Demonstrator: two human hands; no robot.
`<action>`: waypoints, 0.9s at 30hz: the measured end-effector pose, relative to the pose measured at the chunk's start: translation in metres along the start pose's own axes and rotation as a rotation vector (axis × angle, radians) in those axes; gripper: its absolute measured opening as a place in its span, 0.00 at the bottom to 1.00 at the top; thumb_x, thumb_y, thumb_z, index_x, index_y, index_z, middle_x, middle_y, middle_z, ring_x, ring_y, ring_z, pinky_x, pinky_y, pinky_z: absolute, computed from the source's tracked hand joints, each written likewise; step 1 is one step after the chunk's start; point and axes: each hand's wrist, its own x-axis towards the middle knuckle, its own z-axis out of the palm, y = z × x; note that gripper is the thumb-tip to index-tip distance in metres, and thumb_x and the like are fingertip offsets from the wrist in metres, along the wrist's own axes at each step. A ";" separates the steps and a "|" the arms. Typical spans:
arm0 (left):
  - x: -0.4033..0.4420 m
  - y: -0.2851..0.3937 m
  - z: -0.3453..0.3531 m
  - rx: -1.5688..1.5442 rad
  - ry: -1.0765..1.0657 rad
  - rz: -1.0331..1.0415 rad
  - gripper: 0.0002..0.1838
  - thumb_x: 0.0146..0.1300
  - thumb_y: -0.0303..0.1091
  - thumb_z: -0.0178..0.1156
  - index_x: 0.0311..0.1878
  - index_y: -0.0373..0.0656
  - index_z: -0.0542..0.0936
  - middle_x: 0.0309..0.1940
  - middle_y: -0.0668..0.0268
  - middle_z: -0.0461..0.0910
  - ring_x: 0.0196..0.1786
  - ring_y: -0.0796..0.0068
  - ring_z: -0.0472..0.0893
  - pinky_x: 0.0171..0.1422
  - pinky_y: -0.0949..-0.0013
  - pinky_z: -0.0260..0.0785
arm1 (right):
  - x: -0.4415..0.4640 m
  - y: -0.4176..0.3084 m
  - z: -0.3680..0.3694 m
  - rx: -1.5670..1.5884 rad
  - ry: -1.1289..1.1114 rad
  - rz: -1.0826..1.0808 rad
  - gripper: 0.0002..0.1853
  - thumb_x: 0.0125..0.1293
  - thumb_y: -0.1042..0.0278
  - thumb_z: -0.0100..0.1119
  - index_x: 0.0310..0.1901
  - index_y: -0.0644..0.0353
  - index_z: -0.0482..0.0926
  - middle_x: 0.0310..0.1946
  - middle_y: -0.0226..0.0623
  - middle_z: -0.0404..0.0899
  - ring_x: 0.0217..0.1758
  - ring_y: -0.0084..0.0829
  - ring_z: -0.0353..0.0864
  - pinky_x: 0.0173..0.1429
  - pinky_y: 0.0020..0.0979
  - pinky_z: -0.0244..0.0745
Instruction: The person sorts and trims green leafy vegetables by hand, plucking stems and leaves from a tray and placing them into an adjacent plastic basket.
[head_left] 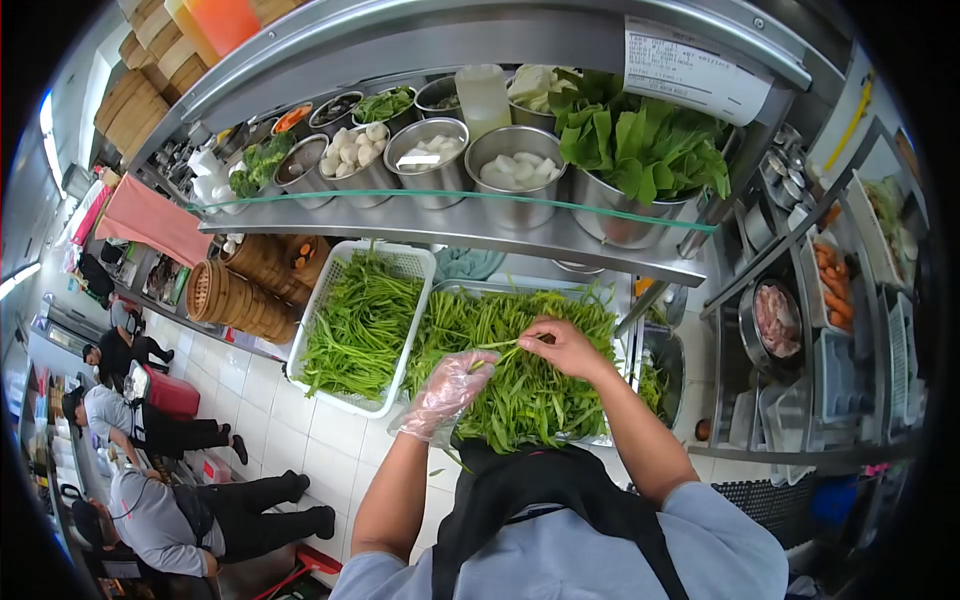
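Note:
My left hand (450, 393), in a clear plastic glove, is closed around leafy green stems near the middle of the view. Close by on its right, my bare right hand (562, 347) pinches a thin green stem (508, 343) that stretches across to the gloved fingers. Beneath both hands lies a heap of long-stemmed leafy greens (530, 400), spread over a metal tray (470, 286). A white perforated basket (430, 275) stands to the left of it, full of more green stems (365, 320).
A steel shelf (450, 218) with a glass edge crosses above, holding metal pots of vegetables and a pot of large green leaves (645, 140). Bamboo steamers (225, 300) are stacked at left. Several people work in the aisle at lower left. A rack (790, 300) stands at right.

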 end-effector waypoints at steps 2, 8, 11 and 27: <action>0.002 -0.010 0.004 0.039 0.029 0.057 0.14 0.67 0.37 0.62 0.51 0.39 0.85 0.26 0.64 0.81 0.28 0.77 0.74 0.37 0.66 0.71 | 0.000 0.006 0.006 -0.036 -0.036 -0.045 0.14 0.69 0.57 0.68 0.45 0.60 0.86 0.45 0.38 0.84 0.48 0.34 0.82 0.55 0.36 0.77; -0.001 -0.010 0.008 0.084 0.242 0.116 0.12 0.66 0.39 0.64 0.41 0.39 0.85 0.24 0.66 0.79 0.27 0.79 0.73 0.34 0.66 0.69 | -0.002 0.003 0.037 -0.056 0.579 -0.008 0.20 0.67 0.56 0.70 0.52 0.62 0.81 0.51 0.41 0.80 0.49 0.33 0.79 0.51 0.34 0.77; -0.001 -0.005 0.014 -0.004 0.230 0.054 0.12 0.66 0.39 0.65 0.40 0.38 0.84 0.23 0.66 0.78 0.26 0.78 0.71 0.33 0.66 0.67 | -0.008 0.005 0.055 0.172 0.310 0.099 0.18 0.68 0.57 0.69 0.48 0.63 0.82 0.39 0.35 0.84 0.38 0.26 0.79 0.45 0.31 0.76; 0.008 -0.002 0.021 0.566 0.354 0.425 0.07 0.64 0.34 0.64 0.38 0.40 0.84 0.30 0.52 0.84 0.30 0.54 0.83 0.37 0.57 0.74 | -0.033 0.020 0.021 0.807 0.251 0.335 0.13 0.80 0.55 0.52 0.50 0.57 0.75 0.36 0.31 0.76 0.29 0.23 0.72 0.36 0.28 0.72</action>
